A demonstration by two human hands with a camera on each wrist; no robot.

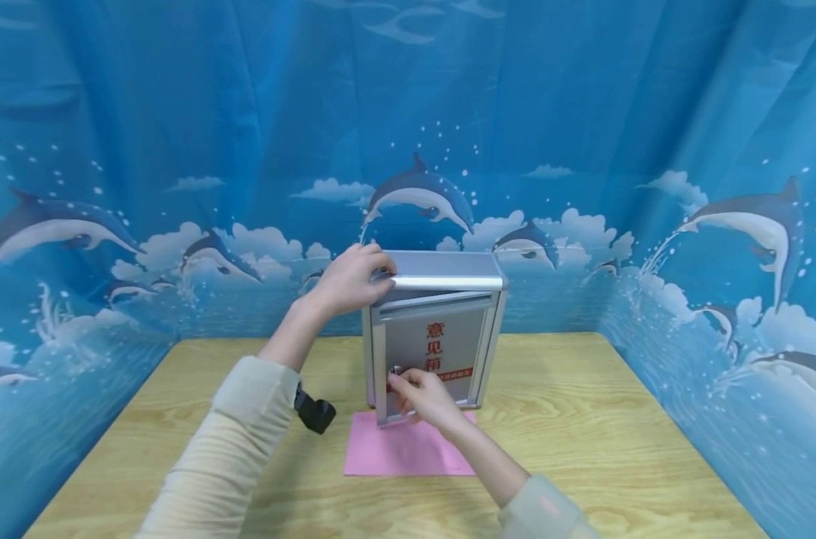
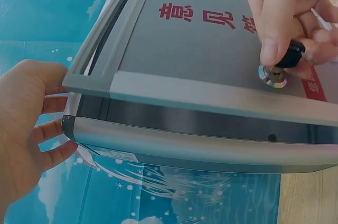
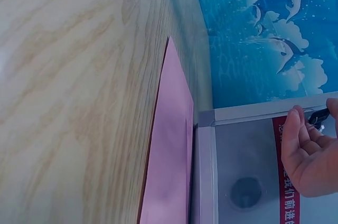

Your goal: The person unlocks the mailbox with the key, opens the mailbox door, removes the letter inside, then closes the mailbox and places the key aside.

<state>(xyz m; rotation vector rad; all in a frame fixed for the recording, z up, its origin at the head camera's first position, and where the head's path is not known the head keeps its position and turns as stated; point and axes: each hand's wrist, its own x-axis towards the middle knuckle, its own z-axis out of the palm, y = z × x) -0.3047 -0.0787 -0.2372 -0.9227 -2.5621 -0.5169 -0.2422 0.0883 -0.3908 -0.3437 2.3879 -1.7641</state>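
Note:
A grey metal suggestion box with red lettering stands upright on a pink sheet of paper. Its front door is slightly ajar, with a dark gap along the left side. My left hand grips the box's upper left corner, its fingers at the top and side edges. At the door's left side, my right hand pinches a black-headed key between thumb and fingers. The key sits in the round silver lock. In the right wrist view, the right hand's fingers curl near the key.
A wooden table lies under the box and paper. Blue curtains printed with dolphins hang behind and on both sides. A small black device shows beside the left wrist.

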